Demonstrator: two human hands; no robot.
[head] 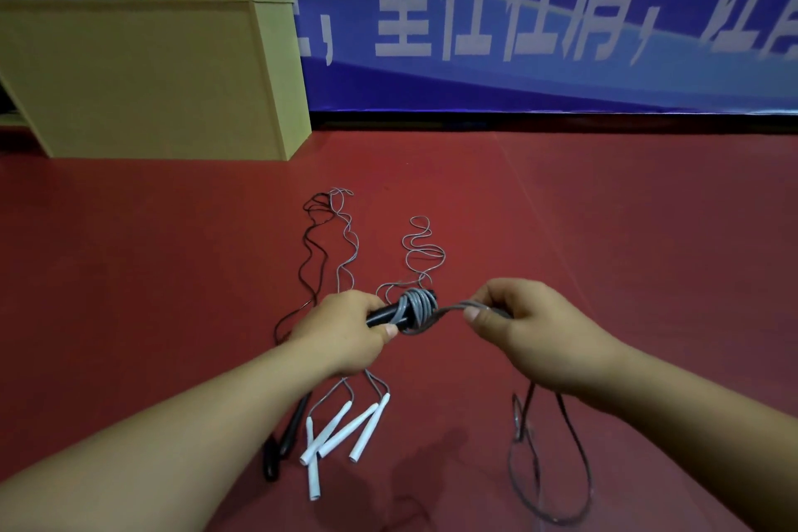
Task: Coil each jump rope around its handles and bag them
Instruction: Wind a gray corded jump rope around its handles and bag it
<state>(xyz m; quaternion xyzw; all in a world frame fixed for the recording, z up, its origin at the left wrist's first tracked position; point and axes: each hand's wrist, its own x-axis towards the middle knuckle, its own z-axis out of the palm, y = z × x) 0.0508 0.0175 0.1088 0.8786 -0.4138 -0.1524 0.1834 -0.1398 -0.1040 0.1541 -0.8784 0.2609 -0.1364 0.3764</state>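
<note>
A pair of black handles (388,314) is gripped in the left hand (345,328), the fingers curled round the barrels and the thumb pressed near the wound end, so that the two are held together as a single core. The grey cord (416,307) is seen wrapped in several turns round the far end of these handles. The free run of that cord is pinched between thumb and fingers of the right hand (518,324), drawn out level and apparently taut, which is judged to keep the turns tight as they are laid on. A slack loop of the same cord (557,462) is left hanging from the right hand onto the red floor (626,229), so more winding is judged to remain.

Beneath the left forearm, four white handles (341,432) are seen lying crossed in a loose heap, with another set of black handles (287,441) just beside them. Their cords, grey (421,251) and dark (308,255), are trailed away from the person in uncoiled squiggles, evidently awaiting their turn. No bag can be made out in view.

Farther off, a yellow wooden box (147,78) is stood on the floor against a blue banner (561,13) printed with large white characters.
</note>
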